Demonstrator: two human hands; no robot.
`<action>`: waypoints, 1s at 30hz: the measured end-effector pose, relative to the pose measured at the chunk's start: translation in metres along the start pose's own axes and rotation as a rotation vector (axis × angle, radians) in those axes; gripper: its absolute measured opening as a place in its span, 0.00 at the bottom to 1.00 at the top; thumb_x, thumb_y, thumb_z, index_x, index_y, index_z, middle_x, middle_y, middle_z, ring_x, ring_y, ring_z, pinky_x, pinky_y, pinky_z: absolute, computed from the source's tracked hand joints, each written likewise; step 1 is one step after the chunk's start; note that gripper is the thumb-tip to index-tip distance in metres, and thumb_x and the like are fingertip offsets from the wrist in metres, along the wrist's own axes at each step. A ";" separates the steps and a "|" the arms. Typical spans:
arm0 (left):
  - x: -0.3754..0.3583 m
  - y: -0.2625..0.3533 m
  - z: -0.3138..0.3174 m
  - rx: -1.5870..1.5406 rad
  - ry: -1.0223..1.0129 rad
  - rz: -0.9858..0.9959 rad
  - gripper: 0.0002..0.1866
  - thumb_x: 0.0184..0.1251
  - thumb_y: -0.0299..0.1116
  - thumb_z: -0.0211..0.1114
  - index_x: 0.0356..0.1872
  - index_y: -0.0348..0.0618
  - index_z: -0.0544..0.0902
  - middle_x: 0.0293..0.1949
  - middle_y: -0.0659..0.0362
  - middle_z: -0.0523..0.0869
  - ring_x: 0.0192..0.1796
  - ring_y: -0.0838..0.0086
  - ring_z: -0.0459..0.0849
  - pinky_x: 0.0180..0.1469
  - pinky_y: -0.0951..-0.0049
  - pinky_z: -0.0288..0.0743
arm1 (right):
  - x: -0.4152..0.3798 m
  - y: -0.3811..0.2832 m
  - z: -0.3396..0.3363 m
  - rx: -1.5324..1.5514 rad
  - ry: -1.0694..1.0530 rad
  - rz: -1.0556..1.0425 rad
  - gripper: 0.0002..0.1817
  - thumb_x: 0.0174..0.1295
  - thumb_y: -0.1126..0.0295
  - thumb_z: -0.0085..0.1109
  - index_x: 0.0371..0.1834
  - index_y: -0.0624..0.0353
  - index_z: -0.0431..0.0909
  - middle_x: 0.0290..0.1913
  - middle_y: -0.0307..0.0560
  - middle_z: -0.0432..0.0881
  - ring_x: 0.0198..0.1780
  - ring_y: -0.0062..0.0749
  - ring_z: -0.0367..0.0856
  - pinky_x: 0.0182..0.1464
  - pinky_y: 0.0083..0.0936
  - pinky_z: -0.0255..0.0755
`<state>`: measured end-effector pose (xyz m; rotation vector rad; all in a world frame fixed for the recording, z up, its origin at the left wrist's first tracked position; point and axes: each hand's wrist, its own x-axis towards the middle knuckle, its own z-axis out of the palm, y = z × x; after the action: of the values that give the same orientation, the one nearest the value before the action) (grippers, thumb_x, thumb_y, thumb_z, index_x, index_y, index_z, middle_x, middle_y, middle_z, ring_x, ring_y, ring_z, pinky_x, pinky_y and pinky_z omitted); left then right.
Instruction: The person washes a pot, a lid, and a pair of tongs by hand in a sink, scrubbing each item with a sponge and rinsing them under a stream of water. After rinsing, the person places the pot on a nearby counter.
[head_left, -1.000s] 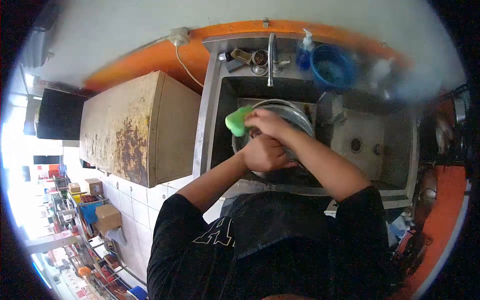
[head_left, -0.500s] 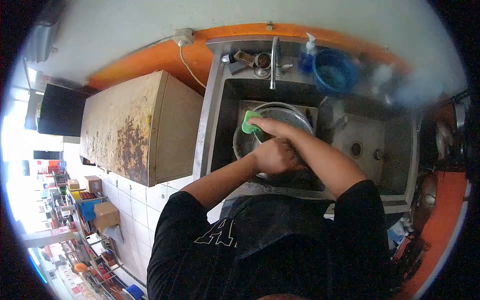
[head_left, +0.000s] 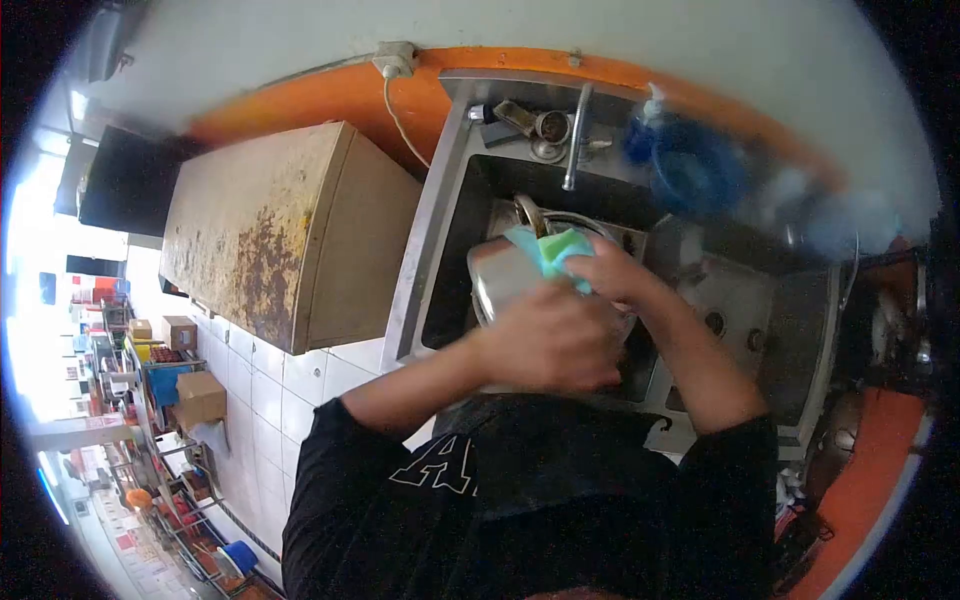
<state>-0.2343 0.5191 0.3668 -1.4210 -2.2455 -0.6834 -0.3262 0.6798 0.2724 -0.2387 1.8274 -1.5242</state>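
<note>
Head view: over the sink (head_left: 450, 200), left hand (head_left: 550, 340) clamps the metal pan (head_left: 500, 275) tilted up, near edge; right hand (head_left: 615, 275) pinches the green sponge (head_left: 560, 248) against its far rim, just beyond.

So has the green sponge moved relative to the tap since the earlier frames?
Yes. The sponge, held in the right hand, was left of the tap before; now it sits almost directly below the spout, over the metal bowl that the left hand holds.
</note>
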 end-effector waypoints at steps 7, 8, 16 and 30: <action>-0.018 -0.120 -0.021 -0.512 0.289 -0.721 0.25 0.48 0.45 0.77 0.41 0.39 0.81 0.42 0.54 0.81 0.48 0.64 0.78 0.48 0.66 0.70 | -0.016 -0.028 -0.012 -0.048 0.062 -0.285 0.23 0.52 0.66 0.61 0.53 0.57 0.78 0.48 0.50 0.83 0.49 0.40 0.81 0.55 0.36 0.72; -0.022 -0.129 -0.024 -0.511 0.287 -0.719 0.25 0.48 0.45 0.77 0.41 0.39 0.81 0.42 0.54 0.81 0.48 0.64 0.78 0.48 0.66 0.70 | -0.015 -0.024 -0.015 -0.141 0.085 -0.345 0.23 0.52 0.67 0.61 0.54 0.57 0.78 0.48 0.51 0.83 0.49 0.42 0.81 0.55 0.36 0.72; -0.018 -0.093 -0.022 -0.519 0.244 -0.815 0.17 0.44 0.35 0.80 0.30 0.35 0.83 0.30 0.60 0.83 0.34 0.78 0.79 0.36 0.77 0.71 | -0.041 0.025 -0.042 -0.359 0.326 -0.286 0.24 0.56 0.78 0.49 0.59 0.62 0.72 0.52 0.45 0.79 0.54 0.33 0.76 0.60 0.31 0.66; -0.020 -0.055 -0.024 0.157 0.222 -0.744 0.19 0.45 0.41 0.80 0.21 0.38 0.80 0.21 0.57 0.82 0.22 0.74 0.81 0.23 0.73 0.71 | -0.039 0.023 -0.008 -0.477 0.638 -0.374 0.24 0.46 0.82 0.59 0.51 0.62 0.75 0.54 0.55 0.73 0.60 0.51 0.70 0.62 0.40 0.64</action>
<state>-0.2748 0.4701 0.3642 -0.3774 -2.5493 -0.8028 -0.2961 0.7145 0.2678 -0.3623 2.7839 -1.4842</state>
